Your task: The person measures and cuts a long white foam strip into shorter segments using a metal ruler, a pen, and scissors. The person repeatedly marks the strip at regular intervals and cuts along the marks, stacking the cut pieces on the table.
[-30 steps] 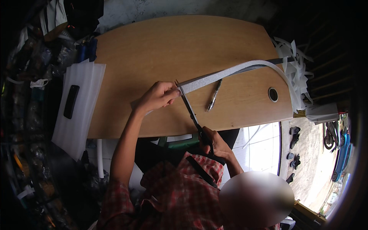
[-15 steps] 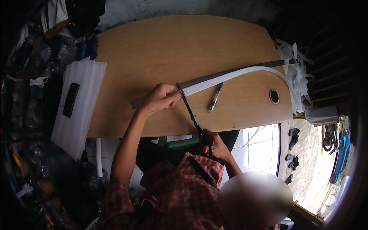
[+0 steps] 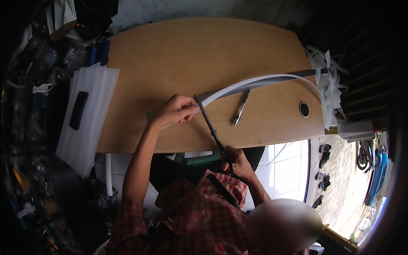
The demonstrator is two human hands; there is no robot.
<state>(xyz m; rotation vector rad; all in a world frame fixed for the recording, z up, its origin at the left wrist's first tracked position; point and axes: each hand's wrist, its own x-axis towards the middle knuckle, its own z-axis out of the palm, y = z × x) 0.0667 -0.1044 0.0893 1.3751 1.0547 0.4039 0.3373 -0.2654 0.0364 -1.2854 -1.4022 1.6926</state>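
1. I look down on a light-brown wood-look tabletop (image 3: 191,55) with a curved far edge and a dark-rimmed round hole (image 3: 304,109) toward its right side.
2. The left hand (image 3: 176,109) is closed, thumb and fingers pinching the near end of a long, narrow white foam strip (image 3: 223,91).
3. From that grip, I see the strip arch rightward over a flat dark-grey strip (image 3: 246,87) and bend down past the table's right edge.
4. The right hand (image 3: 239,163) is wrapped around the handles of long black scissors (image 3: 211,127), whose blades reach the foam just beside the left fingertips; I cannot tell how far they gape.
5. A slim clear pen (image 3: 241,108) lies right of the scissors.
6. At left, a black phone (image 3: 79,110) rests on stacked translucent white foam sheets (image 3: 100,102).
7. White offcuts (image 3: 331,87) heap at the right edge.
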